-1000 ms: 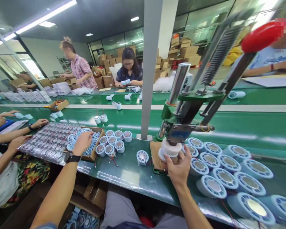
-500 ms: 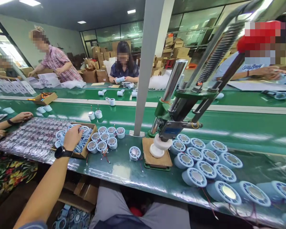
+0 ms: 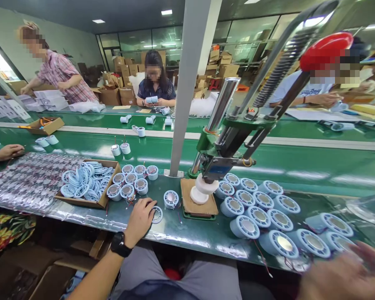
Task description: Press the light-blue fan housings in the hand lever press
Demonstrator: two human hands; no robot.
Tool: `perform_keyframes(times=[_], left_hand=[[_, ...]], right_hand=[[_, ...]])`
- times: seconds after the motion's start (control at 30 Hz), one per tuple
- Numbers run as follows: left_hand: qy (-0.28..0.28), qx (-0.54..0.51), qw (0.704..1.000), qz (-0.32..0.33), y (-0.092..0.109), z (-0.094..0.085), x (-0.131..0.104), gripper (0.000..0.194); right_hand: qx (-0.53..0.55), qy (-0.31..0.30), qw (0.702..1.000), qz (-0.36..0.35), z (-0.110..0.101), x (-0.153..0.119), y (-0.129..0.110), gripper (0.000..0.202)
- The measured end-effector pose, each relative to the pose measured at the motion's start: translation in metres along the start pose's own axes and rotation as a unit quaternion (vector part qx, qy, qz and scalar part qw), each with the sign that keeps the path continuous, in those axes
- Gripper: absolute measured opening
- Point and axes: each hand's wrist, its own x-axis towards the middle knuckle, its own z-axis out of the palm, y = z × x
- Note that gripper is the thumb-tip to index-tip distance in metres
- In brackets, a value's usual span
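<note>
My left hand [image 3: 140,221], with a black watch at the wrist, pinches the edge of a light blue plastic ring [image 3: 157,215] low over the bench's front part. Just right of the ring stands a single round light blue housing [image 3: 171,199] with a metal disc in its top. My right hand [image 3: 346,273] is smeared by motion at the lower right corner, beside a group of similar housings [image 3: 279,220] with wires; its fingers cannot be made out. Between the single housing and that group is a hand press [image 3: 221,162] with a red knob, over a white round seat [image 3: 198,195].
A cardboard box [image 3: 103,203] of blue rings stands left, with several housings [image 3: 131,178] beside it. Further left, wired parts [image 3: 31,179] cover the bench near a co-worker's hand [image 3: 11,152]. A grey post [image 3: 187,87] rises behind. Other people work across the green belt [image 3: 150,146].
My left hand has moved right from the box of rings to the bench beside the single housing, bringing a ring. My right hand has come into view at the lower right.
</note>
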Motion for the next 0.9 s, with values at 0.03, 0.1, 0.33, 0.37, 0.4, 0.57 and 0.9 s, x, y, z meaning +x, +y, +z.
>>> perform_keyframes(times=[0.03,0.1,0.33,0.37,0.4,0.57,0.9], left_hand=[[0.000,-0.003,1.000,-0.002,-0.003,0.003,-0.001,0.032],[-0.013,-0.021,1.000,0.005,-0.007,0.001,-0.003,0.032],[-0.048,-0.026,0.997,0.053,-0.016,-0.006,-0.018,0.049],[-0.020,-0.032,0.999,0.035,-0.016,-0.005,-0.021,0.046],[0.019,-0.037,0.999,0.012,-0.015,-0.005,-0.024,0.043],[0.094,-0.059,0.994,-0.003,0.018,-0.012,-0.025,0.053],[-0.018,-0.075,0.997,0.025,0.051,0.002,-0.001,0.060]], right_hand=[[-0.009,-0.020,1.000,-0.019,0.020,-0.015,-0.027,0.043],[0.002,-0.201,0.977,-0.067,0.066,-0.051,-0.073,0.048],[0.001,-0.514,0.837,-0.188,0.175,-0.140,-0.105,0.047],[0.007,-0.522,0.835,-0.174,0.174,-0.145,-0.103,0.048],[0.019,-0.522,0.839,-0.154,0.169,-0.150,-0.101,0.048],[0.071,-0.437,0.896,-0.046,0.135,-0.168,-0.099,0.055],[0.089,-0.409,0.908,0.012,0.131,-0.177,-0.092,0.063]])
